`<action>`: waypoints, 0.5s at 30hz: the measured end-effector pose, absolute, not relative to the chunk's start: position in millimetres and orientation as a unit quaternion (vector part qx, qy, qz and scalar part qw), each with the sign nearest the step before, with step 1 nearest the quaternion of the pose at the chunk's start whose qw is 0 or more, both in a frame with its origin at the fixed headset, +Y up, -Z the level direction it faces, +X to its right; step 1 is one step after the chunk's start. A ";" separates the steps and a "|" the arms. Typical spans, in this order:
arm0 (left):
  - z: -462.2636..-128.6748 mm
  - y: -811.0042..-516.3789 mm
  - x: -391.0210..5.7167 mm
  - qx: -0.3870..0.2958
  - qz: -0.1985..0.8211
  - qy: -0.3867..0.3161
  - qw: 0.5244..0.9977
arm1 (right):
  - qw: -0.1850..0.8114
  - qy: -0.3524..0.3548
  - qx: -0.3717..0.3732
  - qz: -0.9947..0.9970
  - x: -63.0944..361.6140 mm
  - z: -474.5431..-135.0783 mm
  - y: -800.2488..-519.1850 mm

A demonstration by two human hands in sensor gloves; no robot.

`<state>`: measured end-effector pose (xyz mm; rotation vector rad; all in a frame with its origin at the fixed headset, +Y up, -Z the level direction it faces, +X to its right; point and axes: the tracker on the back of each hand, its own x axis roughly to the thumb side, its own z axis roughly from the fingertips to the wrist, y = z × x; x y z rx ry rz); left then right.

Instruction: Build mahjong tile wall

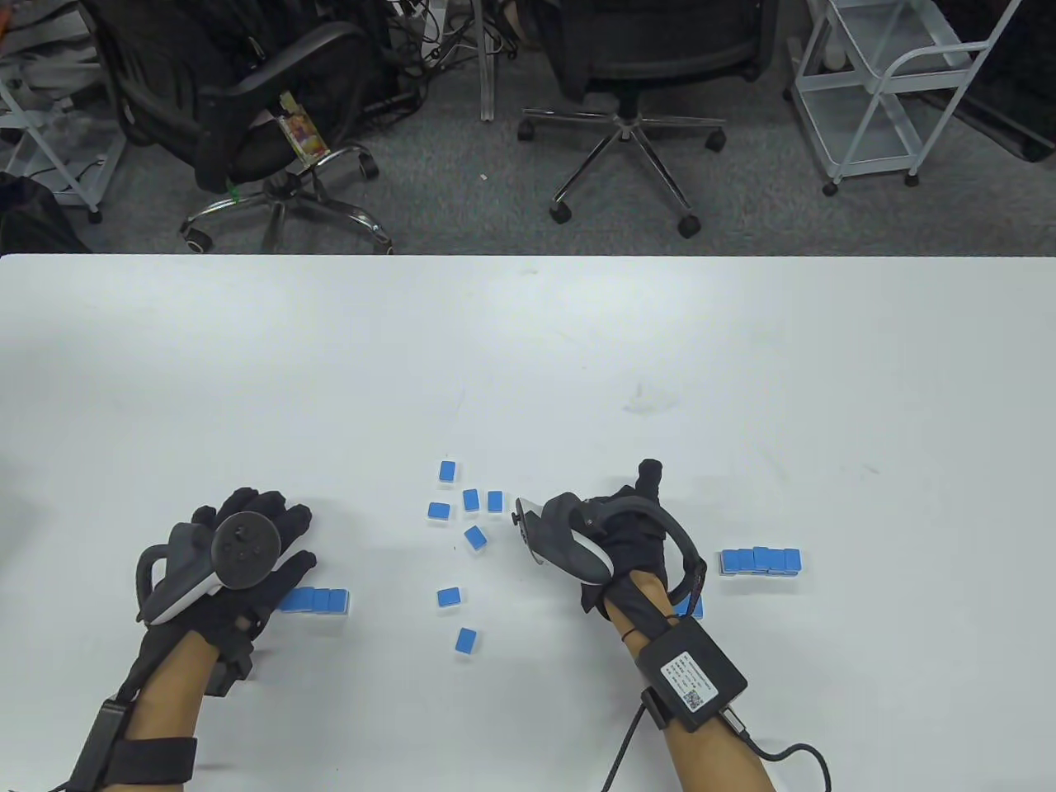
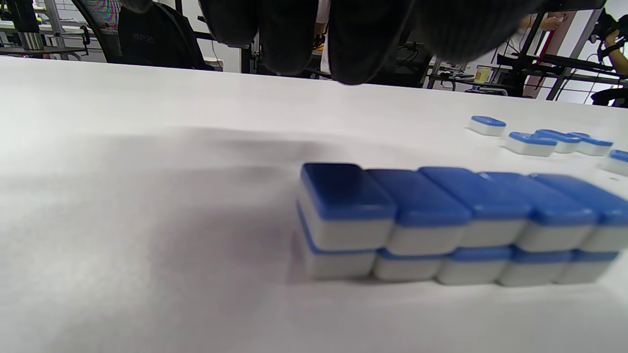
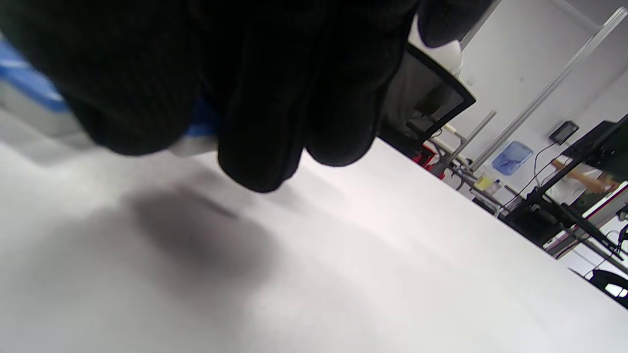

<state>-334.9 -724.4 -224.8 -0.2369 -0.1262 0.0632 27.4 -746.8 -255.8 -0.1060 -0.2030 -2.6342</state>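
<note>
White counter (image 1: 528, 346) lay broad and bare toward far edge; left hand (image 1: 239, 544), fingers relaxed, hovered over left end of two-tier blue-backed white mahjong tile wall (image 2: 451, 220); right hand (image 1: 619, 528) fingers (image 3: 260, 122) pinched blue-and-white tile (image 3: 198, 132); loose blue tiles (image 1: 470, 536) scattered between hands; second short tile row (image 1: 761, 561) near right.
</note>
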 end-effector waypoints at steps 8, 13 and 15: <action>-225.1 -724.4 -334.8 -0.118 0.034 -0.064 0.990 | 0.239 -0.069 -0.058 -0.967 25.7 -255.7 -754.0; -224.9 -724.6 -334.6 -0.119 0.034 -0.065 0.990 | 0.225 -0.073 -0.062 -0.970 24.1 -257.5 -761.1; -224.9 -724.6 -334.6 -0.119 0.034 -0.065 0.990 | 0.226 -0.071 -0.063 -0.970 24.1 -258.5 -759.4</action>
